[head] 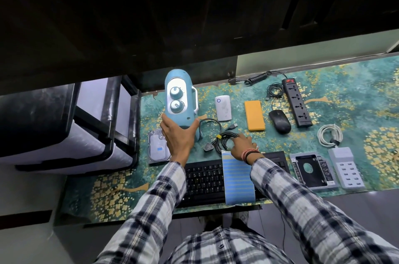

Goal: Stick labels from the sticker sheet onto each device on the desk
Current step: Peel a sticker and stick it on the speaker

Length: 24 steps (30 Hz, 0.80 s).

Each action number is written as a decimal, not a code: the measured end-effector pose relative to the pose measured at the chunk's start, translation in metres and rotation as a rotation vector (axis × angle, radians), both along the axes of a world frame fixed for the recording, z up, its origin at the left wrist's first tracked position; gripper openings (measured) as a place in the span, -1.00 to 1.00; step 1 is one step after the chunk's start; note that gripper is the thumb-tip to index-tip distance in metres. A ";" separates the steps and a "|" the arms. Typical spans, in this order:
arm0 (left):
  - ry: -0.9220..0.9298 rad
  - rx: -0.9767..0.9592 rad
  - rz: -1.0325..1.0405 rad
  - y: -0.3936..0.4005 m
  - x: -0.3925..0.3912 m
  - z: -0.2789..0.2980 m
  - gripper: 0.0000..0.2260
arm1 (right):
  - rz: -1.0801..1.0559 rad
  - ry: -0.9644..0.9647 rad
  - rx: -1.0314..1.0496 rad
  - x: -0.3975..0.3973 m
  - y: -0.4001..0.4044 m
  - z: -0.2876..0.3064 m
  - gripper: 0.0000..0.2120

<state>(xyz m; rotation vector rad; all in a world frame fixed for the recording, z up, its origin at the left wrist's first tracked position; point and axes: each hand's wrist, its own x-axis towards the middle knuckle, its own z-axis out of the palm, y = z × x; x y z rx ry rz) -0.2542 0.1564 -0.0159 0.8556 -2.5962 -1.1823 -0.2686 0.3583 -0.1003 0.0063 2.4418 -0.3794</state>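
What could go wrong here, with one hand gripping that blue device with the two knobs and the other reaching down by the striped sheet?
The left hand holds the blue device only by its near end, so it could tip or slip onto the hard drive beside it. The right hand rests on the bundled black cable just past the sticker sheet; a finger might snag the cable and drag it. The sheet lies across the keyboard and may slide.

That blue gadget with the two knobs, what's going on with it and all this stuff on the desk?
A person is labelling devices. Their left hand grips the blue gadget by its near end, while the right hand reaches to the top edge of the striped sticker sheet lying across the keyboard. The hard drive already carries a blue label.
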 end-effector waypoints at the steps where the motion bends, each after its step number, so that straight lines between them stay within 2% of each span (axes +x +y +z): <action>1: 0.000 0.013 -0.017 -0.001 0.001 0.000 0.08 | -0.003 0.000 -0.006 0.003 0.003 -0.001 -0.58; 3: -0.007 0.051 -0.043 -0.003 0.006 -0.001 0.11 | -0.027 0.035 -0.011 0.009 0.007 -0.004 -0.57; 7: -0.045 0.092 0.025 0.004 0.030 -0.014 0.06 | -0.122 0.111 -0.021 0.020 0.013 -0.006 -0.75; 9: -0.115 0.096 0.070 0.011 0.046 -0.034 -0.12 | -0.167 0.123 -0.039 0.024 0.016 -0.005 -0.75; 10: -0.166 0.118 0.058 0.016 0.055 -0.045 -0.28 | -0.181 0.117 -0.038 0.026 0.017 -0.005 -0.73; 12: -0.293 0.191 -0.059 0.027 0.070 -0.061 -0.62 | -0.181 0.068 -0.024 0.030 0.021 -0.006 -0.70; 14: -0.399 0.293 -0.197 0.039 0.081 -0.069 -0.77 | -0.153 0.007 -0.017 0.032 0.025 -0.011 -0.67; 17: -0.464 0.395 -0.315 0.054 0.088 -0.073 -0.57 | -0.131 0.000 -0.068 0.035 0.031 -0.018 -0.65; 22: -0.476 0.368 -0.366 0.069 0.083 -0.079 -0.60 | -0.134 0.066 -0.132 0.044 0.035 -0.023 -0.65; 24: -0.479 0.414 -0.325 0.072 0.080 -0.081 -0.61 | -0.167 0.096 -0.176 0.046 0.035 -0.025 -0.65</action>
